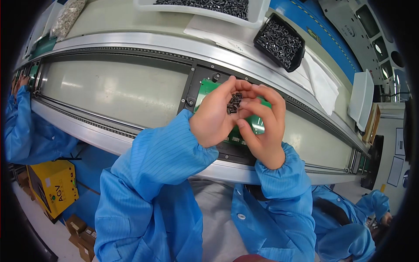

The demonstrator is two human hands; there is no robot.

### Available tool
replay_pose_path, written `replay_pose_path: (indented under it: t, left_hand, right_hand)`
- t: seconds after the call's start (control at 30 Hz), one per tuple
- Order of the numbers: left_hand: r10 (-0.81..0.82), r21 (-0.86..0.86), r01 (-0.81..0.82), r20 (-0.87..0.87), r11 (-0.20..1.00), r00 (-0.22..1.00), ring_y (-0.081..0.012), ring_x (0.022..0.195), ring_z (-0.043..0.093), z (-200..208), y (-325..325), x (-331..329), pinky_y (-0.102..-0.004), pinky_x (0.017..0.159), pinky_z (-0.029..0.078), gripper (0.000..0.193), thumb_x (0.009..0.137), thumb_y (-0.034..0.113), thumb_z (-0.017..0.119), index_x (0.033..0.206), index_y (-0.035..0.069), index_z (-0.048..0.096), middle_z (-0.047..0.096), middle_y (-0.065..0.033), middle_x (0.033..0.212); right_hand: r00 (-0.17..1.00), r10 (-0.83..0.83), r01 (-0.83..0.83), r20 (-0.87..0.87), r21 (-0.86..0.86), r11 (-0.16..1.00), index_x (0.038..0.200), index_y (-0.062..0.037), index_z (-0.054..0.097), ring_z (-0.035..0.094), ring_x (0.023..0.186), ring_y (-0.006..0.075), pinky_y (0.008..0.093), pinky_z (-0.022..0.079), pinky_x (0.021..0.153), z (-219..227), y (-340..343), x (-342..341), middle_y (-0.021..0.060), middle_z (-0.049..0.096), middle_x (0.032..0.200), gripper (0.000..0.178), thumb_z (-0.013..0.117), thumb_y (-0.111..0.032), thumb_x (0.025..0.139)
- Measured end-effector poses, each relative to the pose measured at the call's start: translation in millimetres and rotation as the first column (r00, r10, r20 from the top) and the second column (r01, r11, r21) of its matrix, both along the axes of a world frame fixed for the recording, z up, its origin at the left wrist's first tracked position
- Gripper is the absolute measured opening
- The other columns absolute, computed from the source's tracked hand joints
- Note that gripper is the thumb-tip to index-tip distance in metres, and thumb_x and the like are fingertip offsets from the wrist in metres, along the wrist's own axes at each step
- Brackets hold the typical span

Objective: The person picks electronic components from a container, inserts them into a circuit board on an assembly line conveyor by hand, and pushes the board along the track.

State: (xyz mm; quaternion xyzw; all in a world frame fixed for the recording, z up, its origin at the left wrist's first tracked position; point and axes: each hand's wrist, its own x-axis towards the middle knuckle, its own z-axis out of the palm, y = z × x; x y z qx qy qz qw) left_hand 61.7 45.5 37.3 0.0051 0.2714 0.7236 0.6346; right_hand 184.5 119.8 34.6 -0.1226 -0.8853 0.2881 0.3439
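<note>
My left hand is cupped, palm up, around a small heap of black cylindrical components that look like capacitors. My right hand reaches over that palm from the right. Its fingertips are at the heap, the thumb stands apart from the forefinger, and no part shows between them. Both hands hover above a green circuit board, which they largely cover. The board lies in a black carrier on the conveyor.
Beyond the rail stand a white tray and a black bin, both with many small black components. White sheets lie near the bin. Co-workers in blue sleeves sit at far left and lower right.
</note>
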Motion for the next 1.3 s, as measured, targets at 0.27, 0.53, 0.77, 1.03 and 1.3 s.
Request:
replay_pose_path:
  t: [0.27,0.53,0.77,1.03,1.3]
  left_hand:
    - [-0.06,0.013,0.061,-0.056,0.998,0.997,-0.0154,0.099,0.056,-10,-7,12,-0.0283,0.087,0.049,0.039,0.103,0.035,0.035,0.112,0.002,0.054,0.056,-0.0098,0.108]
    - [-0.136,0.026,0.138,-0.08,0.99,0.987,-0.0171,0.099,0.056,-16,-7,16,-0.0304,0.09,0.049,0.044,0.103,0.039,0.035,0.116,0.0,0.052,0.057,-0.011,0.11]
    - [-0.163,0.014,0.164,-0.058,0.986,0.985,-0.0133,0.086,0.053,-2,-9,23,-0.0255,0.079,0.048,0.042,0.103,0.039,0.035,0.11,0.001,0.053,0.055,-0.0082,0.102]
    - [-0.312,0.045,0.328,-0.213,0.943,0.926,-0.0056,0.063,0.039,-8,-12,10,-0.017,0.055,0.031,0.024,0.101,0.024,0.044,0.106,0.004,0.054,0.047,-0.0012,0.079]
    - [-0.349,0.021,0.367,-0.257,0.93,0.901,-0.0037,0.058,0.034,-5,-11,12,-0.0161,0.05,0.025,0.01,0.097,0.011,0.049,0.103,0.004,0.054,0.043,0.0021,0.069]
  right_hand:
    - [0.991,-0.003,-0.017,0.133,0.156,0.988,0.087,-0.0097,0.07,0.047,0.12,0.0353,0.044,0.04,0.1,-2,-5,8,0.0136,0.054,0.128,0.024,0.073,-0.007,0.063]
    - [0.999,0.014,-0.025,0.037,0.308,0.951,0.078,-0.0114,0.07,0.046,0.122,0.0346,0.0444,0.04,0.099,-8,-7,9,0.0119,0.057,0.125,0.02,0.075,-0.007,0.06]
    - [0.998,0.043,-0.051,0.038,0.224,0.973,0.078,-0.0095,0.066,0.05,0.118,0.029,0.0403,0.035,0.098,-1,-6,18,0.0123,0.059,0.122,0.011,0.07,-0.009,0.069]
    - [0.978,0.069,-0.179,-0.196,-0.627,0.758,0.087,-0.0055,0.063,0.049,0.116,0.0265,0.0395,0.035,0.102,5,21,30,0.0158,0.054,0.124,0.009,0.062,-0.002,0.08]
    - [0.98,0.066,-0.175,-0.187,-0.662,0.729,0.088,-0.0041,0.063,0.051,0.111,0.0249,0.0369,0.038,0.098,5,20,32,0.0144,0.057,0.119,0.012,0.064,0.001,0.077]
